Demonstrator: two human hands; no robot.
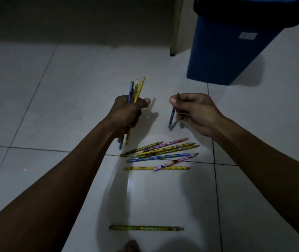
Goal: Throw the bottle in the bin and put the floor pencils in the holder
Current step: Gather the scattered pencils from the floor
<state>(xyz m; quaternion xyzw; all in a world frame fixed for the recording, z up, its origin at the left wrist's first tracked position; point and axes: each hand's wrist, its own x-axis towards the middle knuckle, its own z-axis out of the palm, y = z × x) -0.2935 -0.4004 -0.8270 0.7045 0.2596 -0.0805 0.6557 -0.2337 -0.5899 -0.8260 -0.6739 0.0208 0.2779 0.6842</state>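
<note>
My left grip [129, 110] is clenched around a bundle [136, 90] of pencils standing up out of my fist. My right grip [193, 110] pinches one blue pencil [172, 117], tip down above the floor [54, 99]. More pencils [160, 154] lie below both grips; the bin [225, 51] stands beyond my right.

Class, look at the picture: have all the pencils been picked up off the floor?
No: a cluster of pencils and one lone pencil lie on the tiled floor.
</note>
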